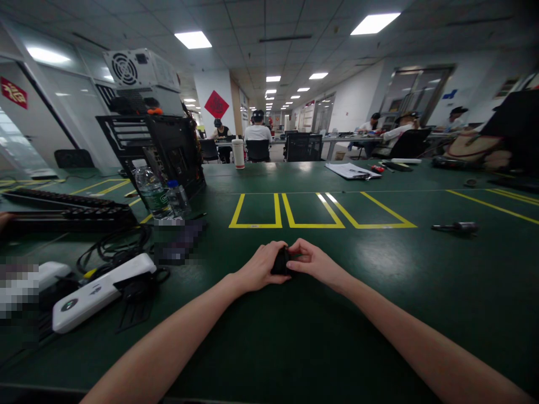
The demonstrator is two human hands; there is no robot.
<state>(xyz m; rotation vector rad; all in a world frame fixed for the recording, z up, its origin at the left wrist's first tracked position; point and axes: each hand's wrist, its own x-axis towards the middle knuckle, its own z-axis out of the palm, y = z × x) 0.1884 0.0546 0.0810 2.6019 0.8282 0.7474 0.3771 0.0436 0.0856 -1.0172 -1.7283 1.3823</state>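
Low over the green table [261, 342], near the middle of the view, my left hand [261, 265] is closed around a small black object [279, 262]. Its kind is too dark and too covered by fingers to make out. From the other side, my right hand [310, 262] has its thumb and fingertips pinched at the object's right edge. Both hands meet on this one thing. Beyond them, yellow tape outlines [255, 226] mark the table.
Left: a white power bank-like device [103, 292], black cables [113, 247], plastic bottles [152, 193] and an open black computer case [168, 148]. Right: a dark screwdriver-like tool [457, 227]. Farther back: a clipboard [351, 170] and a white cup [238, 153]. People sit at distant desks.
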